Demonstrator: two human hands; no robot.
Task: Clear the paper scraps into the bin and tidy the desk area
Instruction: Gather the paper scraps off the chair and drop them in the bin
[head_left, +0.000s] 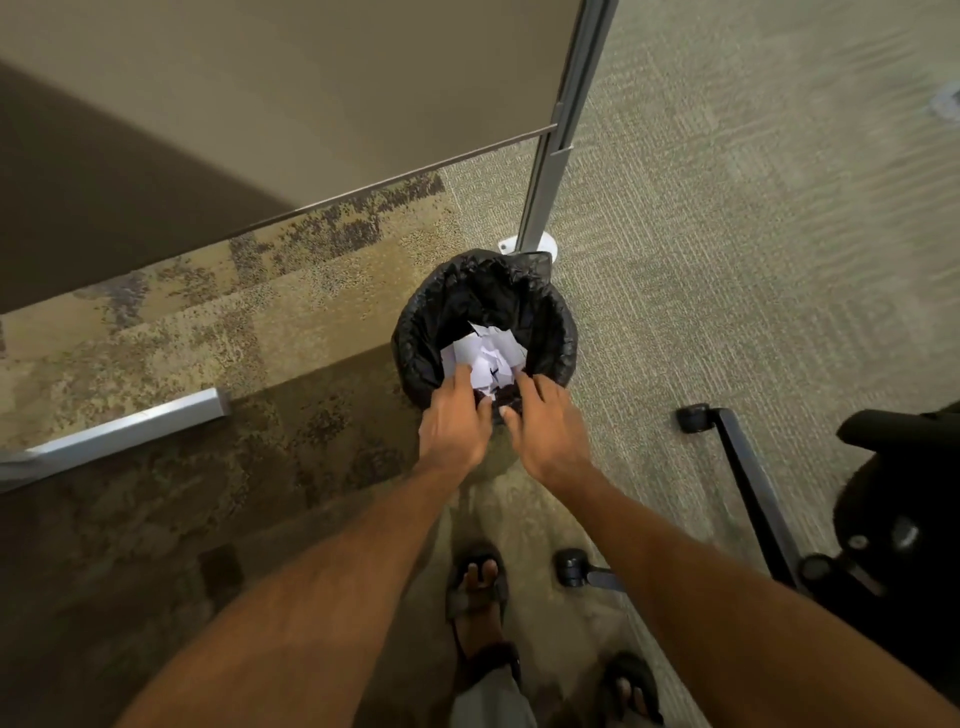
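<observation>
Over the near rim of the bin (485, 322), both hands reach down side by side, close to touching. The left hand (454, 415) has its fingers curled down into the mouth, and whether its grip is pinched on paper or simply spread above it I cannot tell, since the fingertips are lost among the white. The right hand (545, 426) lies with fingers loosely fanned and bent over the black liner (550, 332) at the rim, seemingly pressing on plastic rather than clamped on anything. Held low like this, the hands probably let go right at the opening so nothing flutters onto the floor.

Just beyond the fingers, the paper scraps (485, 358) sit crumpled and white inside the liner, well below its folded edge. By that, the dumping step looks nearly finished.

Outward again, the bin stands on the carpet (727, 260), touching or almost touching the foot of a grey partition post (550, 171), tucked out of the walkway. A black office chair (883, 530) sits to the right, its wheeled legs splayed near the person's sandalled feet (478, 587). No table shows, so what tidying remains cannot be judged.
</observation>
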